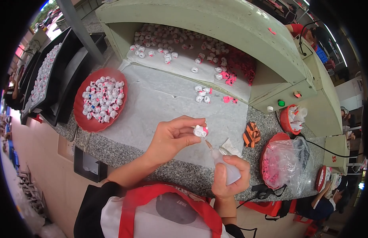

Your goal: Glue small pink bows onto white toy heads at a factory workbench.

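Between the thumb and fingertips of my left hand (171,137) is a small white figurine head (199,131) with a pink patch. My right hand (232,181) is wrapped round a translucent squeeze bottle (228,169), which is tilted with its thin nozzle up. The nozzle tip is right at the lower edge of the head; whether it touches, I cannot tell. Beyond my hands, a few more white heads (201,93) lie on the white sheet (152,103), beside small pink pieces (230,99). A crumpled paper scrap (230,147) lies just beyond the bottle.
A pale green hooded cabinet (215,23) arches over many heads and pink parts. At left stand a red bowl (87,123) of heads and black trays (59,85). Right are a striped cloth (252,135), a red container (285,121) and a plastic-covered bowl (265,152) of pink pieces.
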